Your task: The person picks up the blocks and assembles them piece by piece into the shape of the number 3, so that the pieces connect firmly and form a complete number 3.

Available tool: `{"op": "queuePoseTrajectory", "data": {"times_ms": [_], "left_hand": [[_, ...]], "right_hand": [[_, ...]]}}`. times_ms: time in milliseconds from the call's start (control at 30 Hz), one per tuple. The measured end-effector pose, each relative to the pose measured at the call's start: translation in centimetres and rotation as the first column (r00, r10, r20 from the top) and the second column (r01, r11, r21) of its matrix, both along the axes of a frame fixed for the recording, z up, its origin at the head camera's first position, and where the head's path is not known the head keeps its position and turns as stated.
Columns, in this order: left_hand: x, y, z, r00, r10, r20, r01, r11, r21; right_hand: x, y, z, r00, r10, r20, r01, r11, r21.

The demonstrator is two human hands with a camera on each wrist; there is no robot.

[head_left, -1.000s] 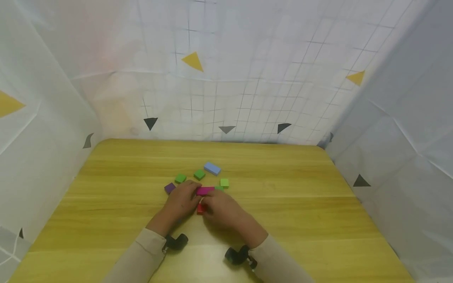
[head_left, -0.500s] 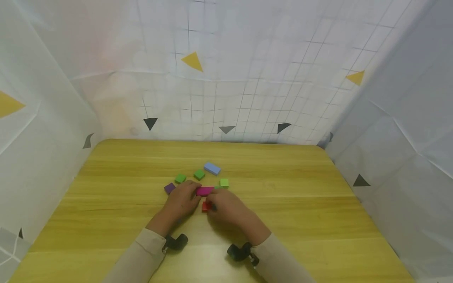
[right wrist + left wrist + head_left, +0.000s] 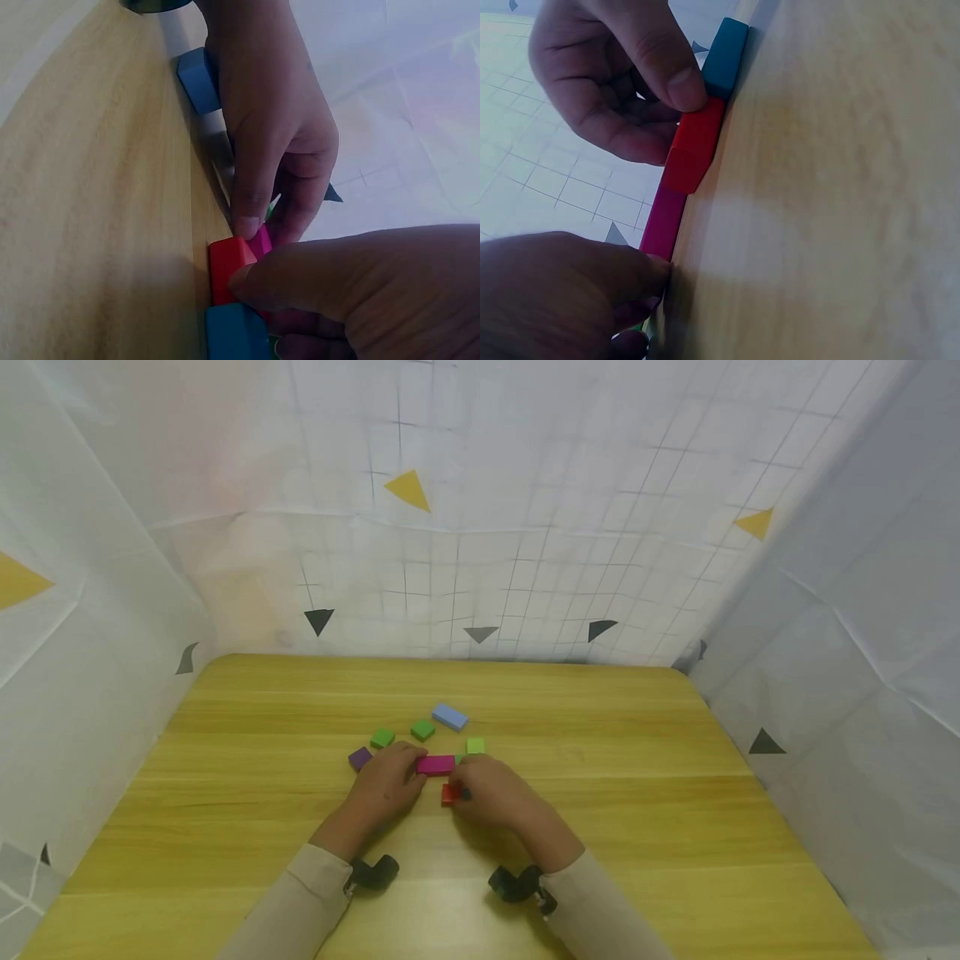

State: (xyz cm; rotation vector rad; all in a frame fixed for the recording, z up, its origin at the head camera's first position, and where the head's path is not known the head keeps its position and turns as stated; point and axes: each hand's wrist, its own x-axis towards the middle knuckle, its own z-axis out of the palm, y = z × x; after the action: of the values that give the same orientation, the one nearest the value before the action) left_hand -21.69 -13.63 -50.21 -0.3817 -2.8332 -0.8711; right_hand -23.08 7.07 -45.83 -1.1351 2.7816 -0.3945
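My left hand (image 3: 384, 783) pinches the left end of a flat magenta block (image 3: 437, 765) on the wooden table. Just nearer and to the right, my right hand (image 3: 491, 793) pinches a red block (image 3: 447, 795) with its thumb on the top edge. In the left wrist view a teal block (image 3: 726, 58) stands end to end with the red one; the right hand mostly covers it in the head view. A green block (image 3: 459, 759) shows at the magenta block's right end, partly behind the right fingers. The right wrist view shows a blue block (image 3: 198, 81) beside the left palm.
Beyond the hands lie a purple block (image 3: 360, 759), two green blocks, one on the left (image 3: 382, 738) and one in the middle (image 3: 423, 730), a light blue block (image 3: 450, 717) and a lime block (image 3: 476, 746). White sheeting (image 3: 480, 568) encloses the table (image 3: 637, 760).
My right hand has slid a little to the right with the red block, uncovering more of the magenta block's right end. My left hand has stayed in place.
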Motion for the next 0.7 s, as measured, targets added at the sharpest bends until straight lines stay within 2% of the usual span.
{"op": "queuePoseTrajectory", "data": {"times_ms": [300, 533, 700], "left_hand": [[-0.1, 0.0, 0.0, 1.0, 0.003, 0.012, -0.003, 1.0, -0.007], [0.0, 0.0, 0.0, 1.0, 0.003, 0.009, -0.003, 1.0, -0.012], [0.1, 0.0, 0.0, 1.0, 0.003, 0.012, -0.003, 1.0, -0.014]], "right_hand": [[-0.5, 0.5, 0.1, 1.0, 0.003, 0.002, -0.003, 1.0, 0.009], [-0.6, 0.9, 0.6, 0.998, -0.015, 0.06, 0.013, 1.0, 0.027], [-0.7, 1.1, 0.6, 0.998, -0.008, 0.063, 0.007, 1.0, 0.02]]}}
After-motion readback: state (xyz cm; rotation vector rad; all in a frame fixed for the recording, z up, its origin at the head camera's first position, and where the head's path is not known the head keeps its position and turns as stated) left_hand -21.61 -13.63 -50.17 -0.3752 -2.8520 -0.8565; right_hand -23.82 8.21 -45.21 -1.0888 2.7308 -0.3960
